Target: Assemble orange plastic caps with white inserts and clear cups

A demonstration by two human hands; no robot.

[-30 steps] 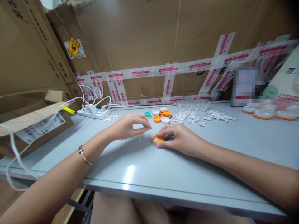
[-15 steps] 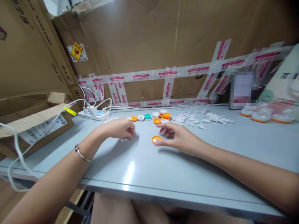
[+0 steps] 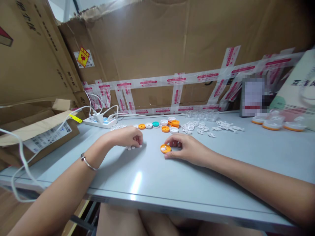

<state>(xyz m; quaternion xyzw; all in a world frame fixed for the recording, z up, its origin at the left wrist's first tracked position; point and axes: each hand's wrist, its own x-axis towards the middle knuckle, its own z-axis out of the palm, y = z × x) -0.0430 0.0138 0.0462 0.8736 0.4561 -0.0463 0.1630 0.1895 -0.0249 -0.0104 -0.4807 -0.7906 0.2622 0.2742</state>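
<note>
My left hand [image 3: 129, 137] is closed in a pinch on a small white disc [image 3: 140, 146] just above the grey table. Beneath that hand lie a few more small white discs [image 3: 129, 148], partly covered by it. My right hand [image 3: 185, 147] curves its thumb and fingers around the edge of a round orange cap [image 3: 165, 149]. A small white part sits inside this cap, its details too small to make out. Behind the hands stand an orange cap [image 3: 141, 126], a white cap [image 3: 148, 125], a teal cap [image 3: 156, 124] and a cluster of orange and white caps [image 3: 175, 123].
White plastic pieces [image 3: 227, 126] lie in piles at the back right, near clear plastic parts [image 3: 201, 115]. Clear domes on orange bases [image 3: 272, 123] stand far right. A power strip [image 3: 100, 123] with cables and an opened carton [image 3: 49, 134] occupy the left.
My right hand's fingers have come in from above the orange cap and closed around its edge. My left hand has barely moved; the white disc now shows at its fingertips.
</note>
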